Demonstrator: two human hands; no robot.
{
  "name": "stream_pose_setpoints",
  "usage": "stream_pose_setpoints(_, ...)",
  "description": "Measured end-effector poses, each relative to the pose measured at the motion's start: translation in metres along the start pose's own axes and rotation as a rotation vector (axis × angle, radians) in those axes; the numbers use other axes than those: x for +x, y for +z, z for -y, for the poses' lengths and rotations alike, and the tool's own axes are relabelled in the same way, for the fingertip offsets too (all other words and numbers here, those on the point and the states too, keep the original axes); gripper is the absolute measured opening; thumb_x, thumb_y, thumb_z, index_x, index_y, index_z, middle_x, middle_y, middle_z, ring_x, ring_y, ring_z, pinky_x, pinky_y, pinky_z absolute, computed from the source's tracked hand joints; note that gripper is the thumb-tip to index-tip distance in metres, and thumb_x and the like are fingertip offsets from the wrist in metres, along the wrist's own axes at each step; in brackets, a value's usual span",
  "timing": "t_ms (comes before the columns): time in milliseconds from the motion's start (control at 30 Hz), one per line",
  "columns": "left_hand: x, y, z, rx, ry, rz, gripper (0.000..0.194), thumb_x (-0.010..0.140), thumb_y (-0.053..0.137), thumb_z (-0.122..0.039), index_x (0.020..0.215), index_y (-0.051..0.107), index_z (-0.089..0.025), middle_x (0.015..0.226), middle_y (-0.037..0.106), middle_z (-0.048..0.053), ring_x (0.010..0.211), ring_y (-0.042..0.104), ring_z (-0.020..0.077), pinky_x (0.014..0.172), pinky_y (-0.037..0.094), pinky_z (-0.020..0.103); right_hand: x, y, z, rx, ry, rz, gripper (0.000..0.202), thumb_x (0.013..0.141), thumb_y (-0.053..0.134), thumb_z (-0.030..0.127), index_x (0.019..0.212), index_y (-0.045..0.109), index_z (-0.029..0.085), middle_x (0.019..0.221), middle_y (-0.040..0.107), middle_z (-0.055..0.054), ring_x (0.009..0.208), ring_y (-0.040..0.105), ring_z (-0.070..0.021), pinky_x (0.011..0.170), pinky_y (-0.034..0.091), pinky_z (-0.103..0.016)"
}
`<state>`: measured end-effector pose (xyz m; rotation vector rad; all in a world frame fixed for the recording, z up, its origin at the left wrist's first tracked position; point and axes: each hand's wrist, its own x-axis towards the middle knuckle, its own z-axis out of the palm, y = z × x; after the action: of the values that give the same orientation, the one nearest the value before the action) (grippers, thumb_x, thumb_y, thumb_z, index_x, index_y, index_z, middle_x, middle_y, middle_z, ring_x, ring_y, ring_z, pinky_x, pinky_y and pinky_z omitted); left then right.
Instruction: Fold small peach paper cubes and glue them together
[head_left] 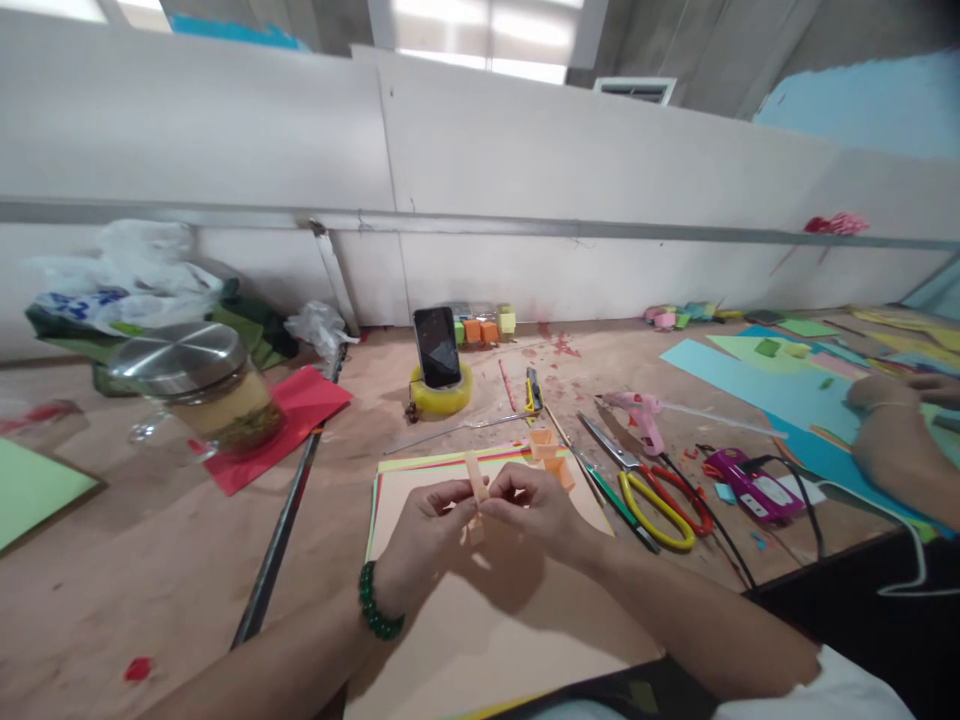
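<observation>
Between my two hands is a narrow strip of pale orange paper, held upright over a stack of coloured paper. My left hand, with a green bead bracelet on the wrist, pinches the strip from the left. From the right, the thumb and fingertips of my right hand are closed on the same strip. Part of the strip shows below the fingers; the rest is hidden by them. Two small folded orange paper pieces sit at the stack's far edge, just beyond my right hand.
Right of the stack lie scissors, a pink glue gun and a purple device with cables. A phone leans on a yellow tape roll. Left stands a glass tea jar. Another person's arm reaches in at right.
</observation>
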<state>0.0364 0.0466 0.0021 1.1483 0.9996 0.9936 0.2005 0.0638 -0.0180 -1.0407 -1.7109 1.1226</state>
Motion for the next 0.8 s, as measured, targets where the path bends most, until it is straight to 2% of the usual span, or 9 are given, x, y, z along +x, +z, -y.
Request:
stream_pose_setpoints(167, -0.0026, -0.0001, -0.0030, 0.111, 0.063, -0.021, 0.020, 0.067, 0.067, -0.032, 0.070, 0.076, -0.015, 0.069, 0.071, 0.005, 0.073, 0.062, 0.0211, 0.072, 0.047, 0.029, 0.0022, -0.0008, 0.0015, 0.068, 0.136, 0.008, 0.035, 0.067, 0.074, 0.046, 0.060, 0.057, 0.017, 0.056, 0.053, 0.003, 0.052, 0.042, -0.0086, 0.048, 0.034, -0.022)
stream_pose_setpoints(333, -0.0027, -0.0010, -0.0011, 0.143, 0.054, -0.004, 0.029, 0.072, 0.065, -0.041, 0.073, 0.074, -0.014, 0.073, 0.071, 0.007, 0.076, 0.061, 0.0220, 0.068, 0.046, 0.029, 0.0023, -0.0016, 0.0010, 0.055, 0.119, 0.003, 0.034, 0.068, 0.073, 0.045, 0.059, 0.057, 0.017, 0.058, 0.054, 0.001, 0.053, 0.044, -0.0092, 0.048, 0.034, -0.022)
stream_pose_setpoints(500, 0.0007, -0.0008, 0.0022, 0.114, 0.030, -0.001, 0.032, 0.069, 0.067, -0.045, 0.066, 0.072, -0.014, 0.065, 0.067, 0.004, 0.067, 0.057, 0.0183, 0.064, 0.044, 0.027, 0.0003, -0.0026, 0.0023, -0.033, 0.023, 0.008, 0.025, 0.075, 0.067, 0.036, 0.063, 0.058, 0.017, 0.063, 0.057, 0.000, 0.056, 0.047, -0.0096, 0.048, 0.037, -0.021)
stream_pose_setpoints(633, -0.0010, 0.0007, 0.0005, 0.133, 0.039, 0.011, 0.033, 0.070, 0.068, -0.046, 0.058, 0.068, -0.015, 0.060, 0.062, 0.002, 0.062, 0.052, 0.0150, 0.061, 0.041, 0.025, -0.0012, -0.0029, 0.0036, -0.117, -0.075, -0.008, 0.016, 0.076, 0.067, 0.030, 0.071, 0.057, 0.017, 0.069, 0.056, 0.001, 0.056, 0.046, -0.0087, 0.049, 0.041, -0.020)
stream_pose_setpoints(700, -0.0018, 0.0012, -0.0003, 0.110, 0.011, 0.010, 0.038, 0.070, 0.067, -0.051, 0.058, 0.068, -0.015, 0.059, 0.061, 0.002, 0.062, 0.051, 0.0150, 0.061, 0.041, 0.025, -0.0015, -0.0030, 0.0023, -0.151, -0.163, -0.020, 0.017, 0.077, 0.067, 0.029, 0.071, 0.057, 0.018, 0.068, 0.055, 0.001, 0.057, 0.047, -0.0093, 0.050, 0.042, -0.020)
stream_pose_setpoints(800, -0.0013, 0.0012, -0.0001, -0.084, -0.098, 0.023, 0.047, 0.071, 0.063, -0.060, 0.066, 0.070, -0.014, 0.067, 0.064, 0.006, 0.066, 0.055, 0.0168, 0.061, 0.044, 0.025, -0.0019, -0.0047, -0.0014, -0.191, -0.361, -0.014, 0.010, 0.083, 0.062, 0.023, 0.074, 0.060, 0.018, 0.071, 0.056, -0.001, 0.063, 0.052, -0.0113, 0.053, 0.045, -0.021)
